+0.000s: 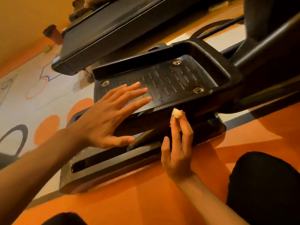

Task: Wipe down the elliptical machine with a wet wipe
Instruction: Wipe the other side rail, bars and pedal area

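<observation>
The elliptical's black ribbed foot pedal (pixel 170 82) fills the middle of the view, with three bolts in its tread. My left hand (pixel 107 116) lies flat with spread straight fingers on the pedal's near left part. My right hand (pixel 177 146) pinches a small crumpled wet wipe (pixel 176 113) at its fingertips and holds it against the pedal's front edge. Below the pedal runs the machine's black base rail (pixel 129 161).
A treadmill deck (pixel 113 34) stretches behind the pedal. The elliptical's frame arm (pixel 267 51) rises at the right. The floor (pixel 138 200) is orange with a white patterned area at left. My dark-clothed knee (pixel 263 189) is at the lower right.
</observation>
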A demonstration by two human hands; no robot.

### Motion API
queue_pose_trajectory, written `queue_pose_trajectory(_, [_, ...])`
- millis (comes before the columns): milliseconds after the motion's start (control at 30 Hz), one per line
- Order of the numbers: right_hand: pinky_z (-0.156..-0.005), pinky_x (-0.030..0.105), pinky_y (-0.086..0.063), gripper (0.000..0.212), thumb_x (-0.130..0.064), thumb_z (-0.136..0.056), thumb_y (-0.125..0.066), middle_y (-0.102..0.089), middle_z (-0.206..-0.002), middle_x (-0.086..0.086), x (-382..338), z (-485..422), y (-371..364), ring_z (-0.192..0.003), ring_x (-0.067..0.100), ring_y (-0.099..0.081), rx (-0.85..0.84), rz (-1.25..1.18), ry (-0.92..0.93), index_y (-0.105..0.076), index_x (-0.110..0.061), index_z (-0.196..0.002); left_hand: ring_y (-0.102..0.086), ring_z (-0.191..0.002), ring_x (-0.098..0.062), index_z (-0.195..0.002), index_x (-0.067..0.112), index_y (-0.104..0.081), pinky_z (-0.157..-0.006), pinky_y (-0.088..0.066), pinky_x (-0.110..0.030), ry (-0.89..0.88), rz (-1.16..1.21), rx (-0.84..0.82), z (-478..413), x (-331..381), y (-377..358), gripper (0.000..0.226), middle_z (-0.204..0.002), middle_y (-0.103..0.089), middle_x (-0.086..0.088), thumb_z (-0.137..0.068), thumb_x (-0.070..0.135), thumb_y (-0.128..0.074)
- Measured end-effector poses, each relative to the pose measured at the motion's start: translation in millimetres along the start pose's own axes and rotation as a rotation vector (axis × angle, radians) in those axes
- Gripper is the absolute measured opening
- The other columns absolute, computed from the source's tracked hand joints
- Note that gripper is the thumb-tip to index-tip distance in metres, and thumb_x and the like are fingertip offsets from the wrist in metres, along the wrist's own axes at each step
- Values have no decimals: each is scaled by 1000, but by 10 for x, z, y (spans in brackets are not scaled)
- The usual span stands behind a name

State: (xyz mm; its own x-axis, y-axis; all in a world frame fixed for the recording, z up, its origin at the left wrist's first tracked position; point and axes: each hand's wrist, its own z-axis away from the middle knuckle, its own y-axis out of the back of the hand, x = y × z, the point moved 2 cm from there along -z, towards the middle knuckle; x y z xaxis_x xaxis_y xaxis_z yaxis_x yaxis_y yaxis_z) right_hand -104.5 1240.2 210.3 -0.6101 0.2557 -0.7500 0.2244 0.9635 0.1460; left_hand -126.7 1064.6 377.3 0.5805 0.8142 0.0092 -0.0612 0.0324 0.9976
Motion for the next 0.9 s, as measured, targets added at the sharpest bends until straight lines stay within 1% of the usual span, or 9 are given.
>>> queue_pose_trajectory(100, [-111, 50, -46, 47, -2, -97, -47, -38, -152, 19, -177, 208, -32, -143, 36, -44, -116, -64, 72, -45, 8, -143, -8, -161, -29, -163, 19, -24, -127, -12, -59, 115, 4, 151, 102, 27, -11, 89, -172, -19, -10, -98, 79, -18])
queue_pose_trajectory(233, [-104, 51, -53, 45, -14, -106, -44, -41, -154, 14, -133, 655, -179, -142, 31, -47, -353, -102, 106, -42, 3, -148, -14, -159, -35, -159, 12, -23, -124, -17, -64, 245, -9, 425, 650, 62, -189, 83, -168, -21, -16, -102, 72, -18])
queue_pose_trajectory(333, [-111, 41, -47, 52, -29, -107, -43, -35, -159, -4, 51, 948, -321, -145, 20, -42, -479, -43, -137, -35, -14, -157, -25, -153, -43, -154, 7, -25, -118, -27, -67, 333, -3, 520, 1356, -22, -541, 76, -162, -26, -22, -104, 64, -26])
queue_pose_trajectory(400, [-113, 34, -43, 55, -34, -105, -42, -30, -158, -19, 175, 1079, -477, -145, 9, -38, -548, 18, -242, -33, -27, -159, -30, -150, -41, -153, 8, -29, -116, -32, -64, 297, -3, 454, 1756, -179, -890, 70, -160, -30, -21, -105, 60, -31])
queue_pose_trajectory(533, [-114, 21, -40, 57, -32, -103, -43, -30, -156, -19, 487, 1221, -758, -146, 1, -32, -753, 177, -123, -33, -23, -158, -32, -152, -35, -160, 17, -30, -118, -34, -56, 61, -128, 83, 2227, -635, -1759, 68, -164, -33, -18, -106, 59, -31])
queue_pose_trajectory(633, [-113, 31, -44, 58, -33, -101, -42, -38, -156, -7, 699, 1273, -770, -144, 11, -38, -853, 387, -100, -34, -19, -158, -34, -152, -33, -160, 17, -36, -117, -42, -56, -86, -182, -63, 2244, -943, -2320, 74, -164, -36, -15, -102, 62, -41])
queue_pose_trajectory(700, [-114, 37, -45, 59, -29, -102, -47, -37, -158, -6, 782, 1244, -720, -146, 12, -38, -901, 499, -104, -35, -17, -159, -36, -151, -32, -158, 16, -40, -117, -38, -55, -172, -212, -73, 2166, -1119, -2604, 77, -163, -39, -14, -99, 65, -45])
queue_pose_trajectory(767, [-119, 35, -39, 61, -23, -103, -54, -31, -161, -8, 801, 1151, -585, -149, 7, -31, -953, 593, -127, -31, -20, -160, -32, -153, -31, -159, 15, -38, -119, -33, -54, -238, -192, -5, 2032, -1255, -2825, 76, -164, -36, -12, -102, 66, -37])
queue_pose_trajectory(900, [-119, 16, -29, 67, -17, -103, -57, -27, -161, -15, 628, 969, -322, -148, -2, -26, -1021, 727, -209, -23, -29, -160, -31, -153, -30, -158, 14, -41, -124, -26, -51, -284, -162, 91, 1789, -1308, -3164, 77, -164, -35, -12, -104, 68, -32])
